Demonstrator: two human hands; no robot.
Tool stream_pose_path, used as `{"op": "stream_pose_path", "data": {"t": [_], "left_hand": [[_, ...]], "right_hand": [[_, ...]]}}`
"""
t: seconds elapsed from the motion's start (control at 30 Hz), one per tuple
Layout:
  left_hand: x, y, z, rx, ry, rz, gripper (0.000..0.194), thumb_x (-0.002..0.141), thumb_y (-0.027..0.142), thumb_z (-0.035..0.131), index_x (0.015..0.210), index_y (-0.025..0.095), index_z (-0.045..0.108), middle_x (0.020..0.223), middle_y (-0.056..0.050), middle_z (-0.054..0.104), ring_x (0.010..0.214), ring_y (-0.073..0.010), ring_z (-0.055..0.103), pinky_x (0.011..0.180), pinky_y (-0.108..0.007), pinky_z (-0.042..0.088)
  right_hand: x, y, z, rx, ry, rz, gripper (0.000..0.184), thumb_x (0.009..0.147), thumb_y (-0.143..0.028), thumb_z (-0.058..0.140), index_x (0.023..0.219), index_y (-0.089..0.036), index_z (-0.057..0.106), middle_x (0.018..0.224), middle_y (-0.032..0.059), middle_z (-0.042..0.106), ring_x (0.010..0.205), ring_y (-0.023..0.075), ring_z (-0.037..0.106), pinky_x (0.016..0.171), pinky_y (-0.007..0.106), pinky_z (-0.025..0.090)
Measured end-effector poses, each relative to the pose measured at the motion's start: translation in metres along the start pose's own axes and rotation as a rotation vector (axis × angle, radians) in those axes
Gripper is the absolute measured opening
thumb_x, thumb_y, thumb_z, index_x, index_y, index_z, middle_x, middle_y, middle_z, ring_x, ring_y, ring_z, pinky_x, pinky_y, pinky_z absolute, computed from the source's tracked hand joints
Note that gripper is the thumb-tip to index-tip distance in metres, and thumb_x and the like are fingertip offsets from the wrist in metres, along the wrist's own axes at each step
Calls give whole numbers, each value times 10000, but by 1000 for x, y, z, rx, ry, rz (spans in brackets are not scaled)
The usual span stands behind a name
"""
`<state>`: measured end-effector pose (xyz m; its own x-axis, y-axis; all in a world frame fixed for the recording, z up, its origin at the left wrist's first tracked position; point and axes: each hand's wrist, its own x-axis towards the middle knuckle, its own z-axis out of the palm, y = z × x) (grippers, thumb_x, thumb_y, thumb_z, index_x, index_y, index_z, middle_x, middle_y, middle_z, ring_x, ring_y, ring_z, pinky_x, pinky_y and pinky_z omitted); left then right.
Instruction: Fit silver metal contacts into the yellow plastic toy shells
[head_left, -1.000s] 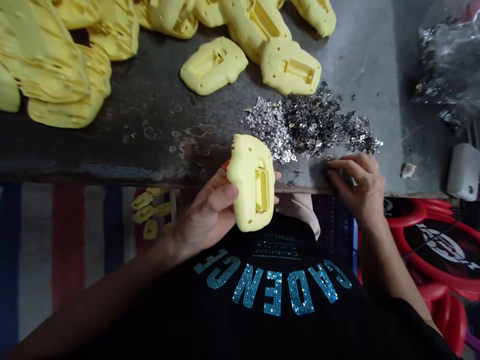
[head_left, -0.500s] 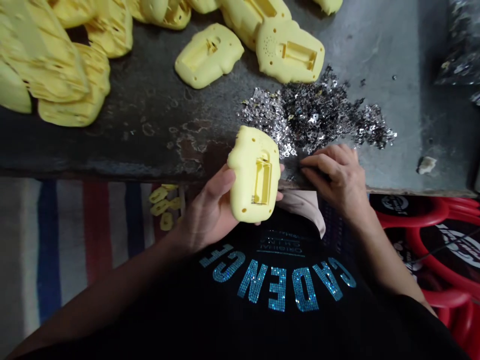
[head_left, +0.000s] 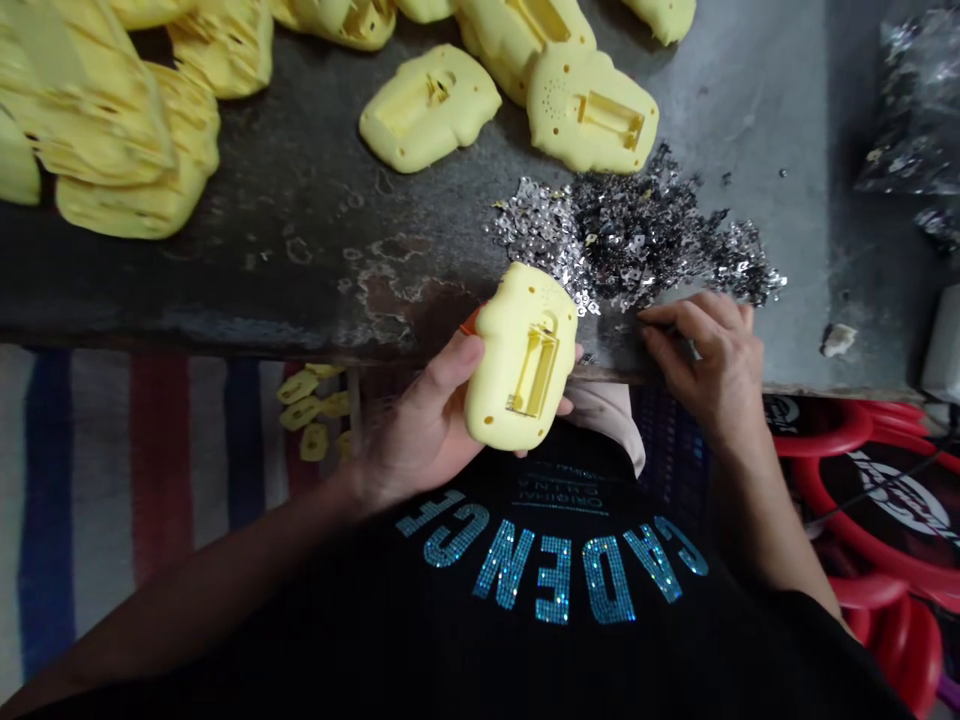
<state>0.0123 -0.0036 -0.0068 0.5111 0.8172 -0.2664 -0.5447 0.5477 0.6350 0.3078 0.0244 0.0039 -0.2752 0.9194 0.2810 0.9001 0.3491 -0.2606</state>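
Left hand clasped yellow shell in fingers, slot up, near counter edge. Right hand had fingers bunched beside metal pieces; couldn't tell if gripping any. Apparently small-part handling; fine pinch seemed needed.

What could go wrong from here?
Loose metal pieces might get brushed off the table: a few lie near its front edge, by the right hand.

The yellow casing could slip: only the left hand holds it.

A fumbled piece may go unnoticed: can't tell if the right fingertips hold one.
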Motion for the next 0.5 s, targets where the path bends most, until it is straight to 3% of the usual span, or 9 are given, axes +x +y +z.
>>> {"op": "stream_pose_path", "data": {"t": [0.2, 0.27, 0.33, 0.43, 0.5], "left_hand": [[7, 1, 4, 3, -82, -27, 837, 1057, 735, 653, 1686, 193, 544, 1363, -200, 846, 918, -306, 879, 501, -250, 615], [8, 0, 7, 3, -103, -70, 890, 1040, 759, 673, 1723, 224, 478, 1328, -194, 854, 899, -319, 888, 476, -248, 601], [9, -2, 9, -25, -118, -112, 907, 1022, 757, 709, 1725, 243, 453, 1290, -178, 859, 891, -325, 895, 464, -249, 603], [8, -5, 11, -77, -138, -151, 828, 1010, 733, 753, 1636, 242, 523, 1221, -138, 863, 914, -331, 903, 459, -247, 620], [8, -6, 13, -104, -162, -170, 734, 1020, 708, 764, 1546, 228, 589, 1162, -112, 860, 932, -333, 906, 463, -242, 631]], "right_hand": [[-2, -4, 8, 46, 39, -90, 70, 1110, -298, 744, 1087, -281, 808, 998, 35, 817, 986, 279, 732, 875, 450, 447], [-2, -9, 0, 161, 49, -109, 21, 1091, -272, 783, 1087, -283, 802, 976, 18, 827, 929, 261, 747, 848, 443, 444], [-1, -18, -14, 354, 49, -105, 84, 1069, -247, 823, 1128, -298, 792, 1003, -1, 849, 891, 248, 772, 860, 452, 471], [1, -32, -34, 619, 12, -137, 178, 1059, -191, 824, 1163, -330, 787, 1072, -6, 870, 920, 264, 811, 911, 500, 539], [5, -39, -42, 650, -15, -209, 208, 1055, -162, 809, 1164, -338, 793, 1068, -3, 865, 923, 267, 813, 897, 504, 563]]}}
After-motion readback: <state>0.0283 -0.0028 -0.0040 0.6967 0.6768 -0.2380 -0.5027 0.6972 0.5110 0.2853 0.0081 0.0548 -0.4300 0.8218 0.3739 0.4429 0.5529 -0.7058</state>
